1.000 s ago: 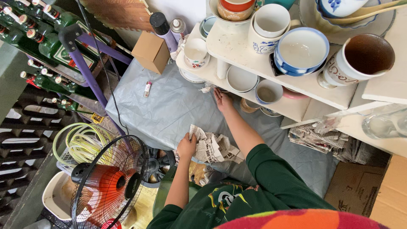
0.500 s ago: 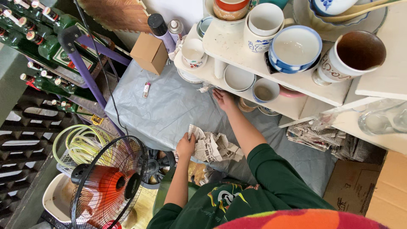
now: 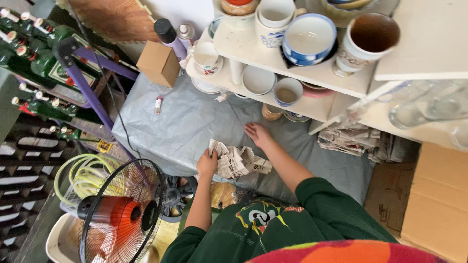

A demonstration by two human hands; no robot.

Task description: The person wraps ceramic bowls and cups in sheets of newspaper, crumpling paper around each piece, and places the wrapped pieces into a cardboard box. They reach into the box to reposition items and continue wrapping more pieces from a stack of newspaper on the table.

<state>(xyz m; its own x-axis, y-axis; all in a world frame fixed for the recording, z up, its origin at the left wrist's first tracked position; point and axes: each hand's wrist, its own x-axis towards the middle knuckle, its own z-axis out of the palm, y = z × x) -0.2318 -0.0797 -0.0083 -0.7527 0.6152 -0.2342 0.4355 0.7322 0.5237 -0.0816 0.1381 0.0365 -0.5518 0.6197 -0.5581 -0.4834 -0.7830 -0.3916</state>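
— Gripping the crumpled newspaper [image 3: 236, 161] at its corner, the left hand [image 3: 207, 163] is closed on it near the front edge of the grey-covered worktop [image 3: 185, 122]. The right hand [image 3: 257, 134] lies open and flat just beyond it.

— Risk?

— That right hand sits close under the white shelf [image 3: 273, 61], crowded with bowls and cups. Lift carelessly and I'd say the small cup [image 3: 287, 91] at the shelf edge could get knocked off. The fan [image 3: 122, 214] might also flutter the paper.
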